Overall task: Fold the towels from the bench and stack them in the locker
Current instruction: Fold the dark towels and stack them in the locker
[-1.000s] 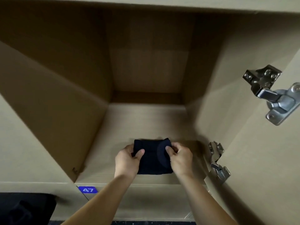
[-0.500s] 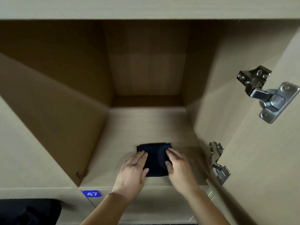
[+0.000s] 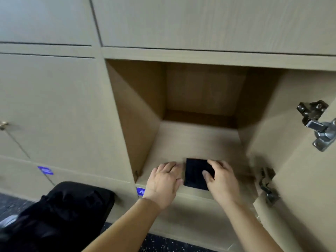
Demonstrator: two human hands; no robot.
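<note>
Lying flat on the floor of the open beige wood-laminate locker compartment (image 3: 197, 139), close to its front lip at lower centre of the frame, a small dark navy towel folded into a square (image 3: 195, 172) is recorded. Its right portion is covered by the right hand (image 3: 223, 180), whose fingers are laid loosely spread over the cloth with the thumb resting on top; no pinch or curled grip is seen. The left hand (image 3: 164, 180) is placed palm down on the bare compartment floor just beside the towel's left edge, fingers straight and together. Whether its thumb touches the cloth cannot be told.

A blue number label (image 3: 140, 191) on the front rail below the compartment is half hidden by the left wrist, and its digits cannot be read in full. A second blue label (image 3: 45, 170), at centre left, is too blurred to read. Two metal door hinges are noted at the right: the upper hinge (image 3: 316, 122) is cut off by the frame edge, and the lower hinge (image 3: 267, 184) is smeared by motion blur. A heap of black fabric (image 3: 63, 215) at lower left is cut off by the frame edge, and its folds are hard to make out. A small brass knob (image 3: 3, 124) is partly cropped at the left edge.
</note>
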